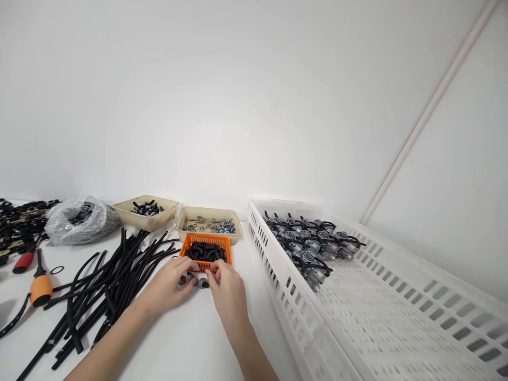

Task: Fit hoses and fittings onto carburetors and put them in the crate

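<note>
Head view: metal fitting (193, 281) between left hand (163, 284) and right hand (227, 290).

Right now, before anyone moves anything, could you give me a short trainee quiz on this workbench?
1. What colour is the plastic basket just beyond the left hand and right hand?
2. True or false: the white perforated crate lies to the right of the hands.
3. Which tool lies just left of the loose black tubes: A) a screwdriver, B) a hammer, C) a saw?

Key: 1 orange; 2 true; 3 A.
</note>
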`<state>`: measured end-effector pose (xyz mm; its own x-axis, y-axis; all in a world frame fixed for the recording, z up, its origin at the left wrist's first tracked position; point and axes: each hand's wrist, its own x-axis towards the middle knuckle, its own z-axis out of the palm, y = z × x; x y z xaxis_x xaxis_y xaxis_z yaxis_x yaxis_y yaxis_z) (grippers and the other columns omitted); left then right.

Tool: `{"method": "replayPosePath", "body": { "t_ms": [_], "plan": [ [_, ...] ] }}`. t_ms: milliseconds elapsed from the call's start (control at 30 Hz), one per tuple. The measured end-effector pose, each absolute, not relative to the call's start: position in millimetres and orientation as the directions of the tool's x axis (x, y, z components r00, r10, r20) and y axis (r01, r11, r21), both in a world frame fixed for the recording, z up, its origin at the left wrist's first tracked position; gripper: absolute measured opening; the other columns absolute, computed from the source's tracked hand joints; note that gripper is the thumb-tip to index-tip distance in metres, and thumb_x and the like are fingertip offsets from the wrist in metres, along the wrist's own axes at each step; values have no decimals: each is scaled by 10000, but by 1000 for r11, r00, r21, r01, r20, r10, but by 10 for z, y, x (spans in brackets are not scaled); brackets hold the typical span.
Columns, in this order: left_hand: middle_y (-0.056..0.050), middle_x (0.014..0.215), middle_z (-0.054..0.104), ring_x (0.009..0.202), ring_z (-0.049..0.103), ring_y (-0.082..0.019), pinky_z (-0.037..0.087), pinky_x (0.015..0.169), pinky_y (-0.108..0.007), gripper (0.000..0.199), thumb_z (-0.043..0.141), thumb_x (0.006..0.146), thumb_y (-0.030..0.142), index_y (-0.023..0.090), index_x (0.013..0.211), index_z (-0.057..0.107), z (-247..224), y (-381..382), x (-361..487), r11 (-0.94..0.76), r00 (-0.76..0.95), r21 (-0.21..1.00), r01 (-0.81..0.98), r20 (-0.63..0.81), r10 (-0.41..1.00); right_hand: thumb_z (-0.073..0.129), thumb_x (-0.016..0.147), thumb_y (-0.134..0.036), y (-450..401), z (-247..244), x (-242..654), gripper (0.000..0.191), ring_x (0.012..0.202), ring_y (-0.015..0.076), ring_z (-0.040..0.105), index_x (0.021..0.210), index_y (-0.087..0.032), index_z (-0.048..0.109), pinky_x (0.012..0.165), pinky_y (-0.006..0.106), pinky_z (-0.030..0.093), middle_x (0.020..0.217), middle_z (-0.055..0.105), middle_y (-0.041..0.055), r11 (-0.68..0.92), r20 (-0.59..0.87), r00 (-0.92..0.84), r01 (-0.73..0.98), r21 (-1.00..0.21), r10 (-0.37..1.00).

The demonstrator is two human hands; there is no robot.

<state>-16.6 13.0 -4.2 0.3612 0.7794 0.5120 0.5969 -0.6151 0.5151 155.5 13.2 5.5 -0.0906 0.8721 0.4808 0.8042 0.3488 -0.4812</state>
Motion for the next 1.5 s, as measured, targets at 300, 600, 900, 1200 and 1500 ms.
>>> {"method": "replayPosePath", "body": {
  "t_ms": [300,600,900,1200,1500],
  "plan": [
    [-43,910,651,827,602,-196,482,755,-298,123,543,821,141,210,909,596,-23,134,-149,-633,376,498,593,524,764,554,831,-112,127,70,1555,124,725,206,640,863,-222,601,618,281,454,793,653,24,369,461,-107,765,-528,881],
    [-37,906,645,810,594,-186,480,740,-290,107,549,817,130,210,878,584,-40,124,-146,-641,379,501,581,531,758,467,845,-32,121,109,1548,229,851,216,643,907,-197,614,724,307,480,905,688,51,450,451,-193,681,-578,871],
    [-36,921,644,818,592,-184,477,733,-288,165,543,797,103,214,909,591,-67,147,-150,-651,381,505,567,540,751,422,797,37,117,81,1531,331,892,200,627,929,-197,617,763,290,481,933,691,46,542,464,-299,604,-585,834],
    [-42,898,647,783,589,-181,472,710,-287,173,557,777,101,212,899,610,-57,140,-142,-660,400,488,572,536,743,454,786,21,127,61,1529,312,885,188,633,930,-205,613,774,284,495,921,680,40,542,484,-276,602,-587,830],
    [-47,897,641,774,575,-183,468,722,-309,70,619,815,229,210,883,616,-86,147,-144,-646,406,486,589,512,757,548,811,-92,133,65,1540,160,732,196,616,900,-202,621,641,287,467,830,621,34,411,461,-140,718,-562,876]
  ]
}}
